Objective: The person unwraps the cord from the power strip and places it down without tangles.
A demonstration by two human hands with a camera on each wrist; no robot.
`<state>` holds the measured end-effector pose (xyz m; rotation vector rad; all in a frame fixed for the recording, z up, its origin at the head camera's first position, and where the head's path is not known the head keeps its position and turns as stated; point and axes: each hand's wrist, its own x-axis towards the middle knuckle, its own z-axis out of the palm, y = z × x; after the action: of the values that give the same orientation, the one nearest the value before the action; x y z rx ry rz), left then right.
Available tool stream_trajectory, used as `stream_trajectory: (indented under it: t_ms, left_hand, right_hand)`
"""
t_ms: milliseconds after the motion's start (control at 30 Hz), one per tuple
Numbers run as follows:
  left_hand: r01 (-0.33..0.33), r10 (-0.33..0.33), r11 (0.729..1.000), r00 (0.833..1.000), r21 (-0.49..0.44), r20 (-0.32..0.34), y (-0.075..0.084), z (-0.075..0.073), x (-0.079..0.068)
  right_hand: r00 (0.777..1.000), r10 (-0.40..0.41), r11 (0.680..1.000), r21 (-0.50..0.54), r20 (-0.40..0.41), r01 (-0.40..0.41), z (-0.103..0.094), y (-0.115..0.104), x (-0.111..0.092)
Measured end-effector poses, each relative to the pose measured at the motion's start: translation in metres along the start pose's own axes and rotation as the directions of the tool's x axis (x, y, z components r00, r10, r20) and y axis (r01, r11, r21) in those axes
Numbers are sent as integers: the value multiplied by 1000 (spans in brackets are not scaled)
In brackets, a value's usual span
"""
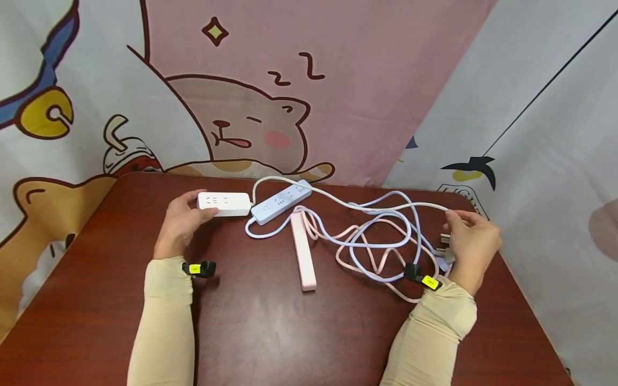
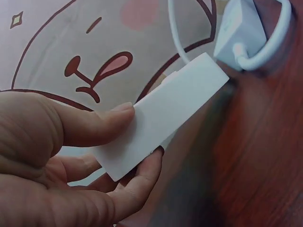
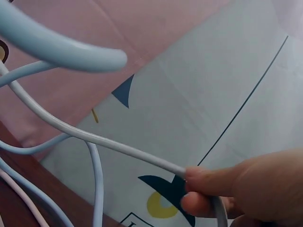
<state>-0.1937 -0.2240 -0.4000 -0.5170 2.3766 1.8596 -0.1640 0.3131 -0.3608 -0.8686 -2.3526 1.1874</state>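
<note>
My left hand grips the white power strip by its left end, thumb on the near long side. In the left wrist view the white power strip is tilted, with fingers curled beneath it. Its white cord arches over to the right. At the right of the table, my right hand pinches that cord between thumb and fingertip. The right wrist view shows the pinched white cord bending down past the fingers. Metal plug prongs show beside the right hand, partly hidden by it.
A light blue power strip lies slanted near the table's back edge. Nearer stands a pink power strip lengthwise. Blue cord and pink cord lie looped together on the right. A patterned curtain hangs behind the table.
</note>
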Motion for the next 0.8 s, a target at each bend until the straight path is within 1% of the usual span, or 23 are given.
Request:
stream_trajectory:
  t_ms: [67,133,200,267,367,433,500,567,667,733,800]
  left_hand:
    - [4,-4,1000,1000,12,-9,-1,0,1]
    - [7,-7,1000,1000,27,-16,-3,0,1]
    - [-1,3,997,1000,82,-17,-5,0,1]
    - [-24,25,986,1000,163,-7,-7,-2,1]
    - [-68,67,952,998,297,14,-9,-4,-1]
    - [-87,81,930,996,358,31,-9,-6,-1]
    - [-96,81,906,995,412,53,-9,-8,-2]
    - [-104,77,884,994,455,78,-8,-9,-2]
    - [-112,62,847,992,519,112,-9,-10,-1]
    - [-111,51,820,991,562,123,-10,-10,0]
    - [-111,41,791,991,602,128,-10,-9,2]
  right_hand:
    - [999,-25,998,-63,38,27,0,0,-1]
    - [996,-31,994,-99,81,40,2,0,-1]
    - [993,-22,991,-127,119,37,3,2,-1]
    - [990,-6,989,-148,137,27,5,4,-1]
    - [987,4,983,-184,159,25,8,5,0]
    - [984,-15,977,-209,177,52,9,6,0]
    - [975,-33,969,-230,220,85,9,5,-1]
    - [960,-62,958,-253,271,133,9,5,-2]
    - [931,-73,950,-260,358,174,9,5,-2]
    - [911,-84,942,-265,405,204,9,6,-1]
    - [895,-89,939,-263,437,222,9,6,-1]
